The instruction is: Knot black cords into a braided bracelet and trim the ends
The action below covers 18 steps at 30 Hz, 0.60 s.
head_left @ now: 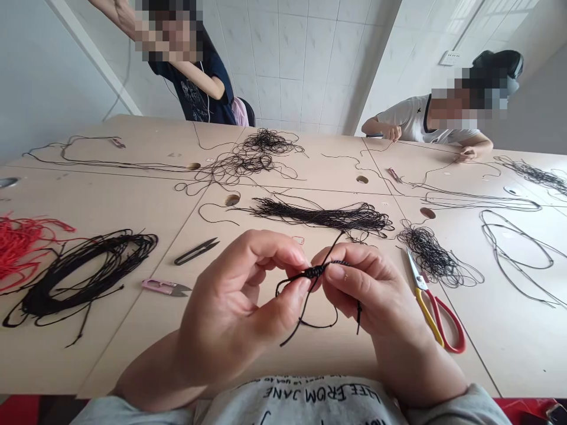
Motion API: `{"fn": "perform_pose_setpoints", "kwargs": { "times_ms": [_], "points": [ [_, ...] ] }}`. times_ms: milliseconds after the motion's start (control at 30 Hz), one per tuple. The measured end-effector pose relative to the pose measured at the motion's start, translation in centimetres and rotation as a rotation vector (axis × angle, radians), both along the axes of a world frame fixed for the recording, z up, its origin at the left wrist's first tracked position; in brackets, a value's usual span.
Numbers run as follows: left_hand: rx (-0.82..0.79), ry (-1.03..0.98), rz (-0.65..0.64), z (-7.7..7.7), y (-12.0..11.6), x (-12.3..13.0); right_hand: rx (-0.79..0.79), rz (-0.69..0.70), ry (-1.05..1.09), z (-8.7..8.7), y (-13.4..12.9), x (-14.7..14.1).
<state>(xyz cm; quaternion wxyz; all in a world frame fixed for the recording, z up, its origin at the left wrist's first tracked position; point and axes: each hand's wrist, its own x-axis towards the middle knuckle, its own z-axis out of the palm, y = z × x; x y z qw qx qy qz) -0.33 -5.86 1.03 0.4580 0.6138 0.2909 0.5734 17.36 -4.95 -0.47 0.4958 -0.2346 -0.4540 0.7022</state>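
Observation:
A black knotted cord [314, 271] is held between my two hands above the table. My left hand [248, 295] pinches its left end between thumb and fingertips. Thumb and bent fingers of my right hand [367, 283] grip the cord just right of the knot. Loose ends stick up and hang down around the knot, and a thin loop dangles below it. Behind my hands lies a long bundle of black cords [323, 216].
Scissors [427, 295] lie right of my right hand. Black snips [196, 251] and pink snips [166, 287] are at the left, near a black coil [80, 271] and red cords [18, 248]. Two people sit across the table [146, 348], one handling cord.

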Motion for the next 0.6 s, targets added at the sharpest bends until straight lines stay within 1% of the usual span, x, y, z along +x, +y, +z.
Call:
{"fn": "perform_pose_setpoints", "kwargs": {
  "times_ms": [233, 433, 600],
  "points": [
    [-0.004, -0.023, 0.01, -0.1, 0.0, 0.1, 0.03, 0.019, 0.009, 0.1, 0.2, -0.2],
    [0.104, 0.055, -0.072, -0.4, 1.0, -0.5, 0.065, -0.036, -0.076, 0.0, 0.1, -0.3],
    [0.102, 0.075, -0.046, -0.4, 1.0, -0.5, 0.072, -0.045, -0.105, 0.2, -0.2, -0.3]
  ]
}}
